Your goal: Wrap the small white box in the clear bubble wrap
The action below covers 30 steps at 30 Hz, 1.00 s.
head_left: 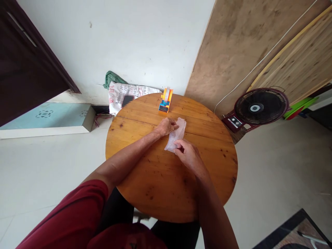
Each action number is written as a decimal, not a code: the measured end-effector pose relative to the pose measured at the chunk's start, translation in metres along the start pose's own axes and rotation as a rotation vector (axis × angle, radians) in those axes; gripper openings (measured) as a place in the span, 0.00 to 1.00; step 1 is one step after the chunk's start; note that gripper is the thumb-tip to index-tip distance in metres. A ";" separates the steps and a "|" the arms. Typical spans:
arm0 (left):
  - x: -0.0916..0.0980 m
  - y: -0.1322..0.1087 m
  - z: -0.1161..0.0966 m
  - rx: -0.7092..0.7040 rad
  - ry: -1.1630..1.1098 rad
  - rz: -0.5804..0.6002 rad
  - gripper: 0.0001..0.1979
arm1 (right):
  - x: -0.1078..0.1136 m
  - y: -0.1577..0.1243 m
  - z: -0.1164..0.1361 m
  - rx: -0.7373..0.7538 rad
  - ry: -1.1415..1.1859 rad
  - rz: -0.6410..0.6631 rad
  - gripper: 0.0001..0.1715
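Note:
A strip of translucent bubble wrap [175, 136] lies slantwise on the round wooden table [153, 176], its top end flatter and its lower end thicker. Whether something is wrapped inside it I cannot make out. My left hand [166, 126] is at its upper left edge, fingers curled together and pinching the wrap. At its lower right edge my right hand [188, 152] has thumb and forefinger closed on the wrap. Beyond both hands an orange and blue tape dispenser [165, 100] with a roll of clear tape stands near the table's far edge.
Behind the table a white printed sack [116, 95] and a green bag [114, 77] lean against the wall. A dark red fan [261, 105] stands off the right edge, its white cable [241, 77] running up the wooden board. A blue-topped box [52, 117] lies left.

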State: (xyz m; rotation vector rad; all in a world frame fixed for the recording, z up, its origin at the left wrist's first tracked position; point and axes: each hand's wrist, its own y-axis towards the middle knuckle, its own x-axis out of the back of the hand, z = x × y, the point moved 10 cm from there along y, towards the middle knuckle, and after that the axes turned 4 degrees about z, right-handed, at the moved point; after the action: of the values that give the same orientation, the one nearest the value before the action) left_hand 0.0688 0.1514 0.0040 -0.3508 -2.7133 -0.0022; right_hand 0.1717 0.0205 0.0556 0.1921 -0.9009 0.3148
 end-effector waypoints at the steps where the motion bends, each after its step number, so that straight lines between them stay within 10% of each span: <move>1: -0.001 0.000 0.000 0.000 0.044 0.004 0.11 | 0.000 0.000 0.000 0.000 0.001 0.000 0.10; 18: 0.014 -0.012 -0.021 -0.028 0.328 -0.061 0.09 | 0.002 0.001 0.003 0.008 0.002 -0.003 0.08; 25: 0.006 -0.075 -0.070 -0.323 0.169 0.181 0.10 | 0.000 0.002 0.001 0.030 0.023 -0.016 0.09; 30: -0.001 -0.105 -0.060 -0.344 0.085 0.193 0.13 | 0.000 0.003 -0.002 0.030 0.043 -0.018 0.09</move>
State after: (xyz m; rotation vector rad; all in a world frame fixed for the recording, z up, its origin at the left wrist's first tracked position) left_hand 0.0677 0.0459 0.0636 -0.6937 -2.5794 -0.4238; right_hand 0.1720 0.0235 0.0548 0.2202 -0.8516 0.3152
